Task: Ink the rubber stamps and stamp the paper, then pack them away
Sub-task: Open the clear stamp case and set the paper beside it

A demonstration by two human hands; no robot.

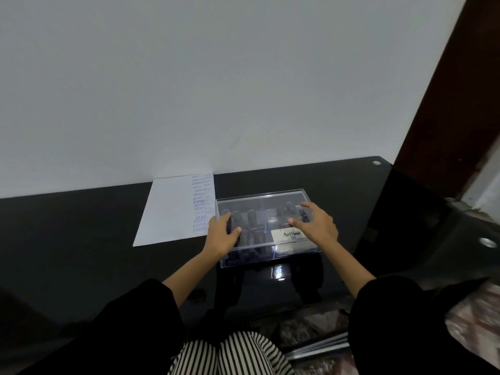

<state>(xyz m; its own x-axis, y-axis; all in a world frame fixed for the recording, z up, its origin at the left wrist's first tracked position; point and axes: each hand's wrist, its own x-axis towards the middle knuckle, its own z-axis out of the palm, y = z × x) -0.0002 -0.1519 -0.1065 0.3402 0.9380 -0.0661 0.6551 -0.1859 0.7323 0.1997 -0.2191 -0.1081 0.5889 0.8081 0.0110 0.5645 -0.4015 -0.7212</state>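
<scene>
A clear plastic stamp box (259, 201) with its lid on sits on the black glass table, with several dark rubber stamps (253, 220) visible inside and an "Artline" label (290, 235) at its front right. My left hand (221, 235) lies on the lid's left part, fingers curved over the left edge and thumb on top. My right hand (315, 223) rests on the lid's right part with fingers spread and bent. A white paper (167, 212) lies left of the box, with blue stamp prints (201, 204) down its right side.
The black glass table (81, 239) runs against a pale wall. A dark wooden door frame (446, 117) stands at the right. The table's right end drops off near metal fittings (487, 242). My striped trousers (230, 355) show below the table's front edge.
</scene>
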